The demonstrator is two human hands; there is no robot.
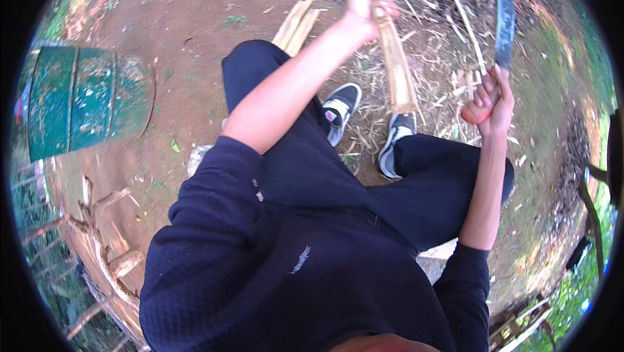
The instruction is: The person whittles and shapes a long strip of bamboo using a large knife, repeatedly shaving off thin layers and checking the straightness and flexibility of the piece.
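My left hand (369, 9) is closed round a long pale split piece, seemingly bamboo or wood (396, 69). Its wider end hangs down toward my shoes, while the thin end runs up past the frame's top. On the right, my right hand (495, 100) grips the reddish-orange handle of a machete (504, 30). The dark, slightly curved blade points away from me, apart from the split piece. Between my legs and beyond my feet lie many pale shavings (442, 82) on the soil.
Beyond my left knee lie two or three split pieces (296, 27). A long thin strip (465, 20) rests left of the machete. A worn green drum (91, 102) is at far left, with branches (107, 254) nearer. My shoes (341, 111) are on the ground below the split piece.
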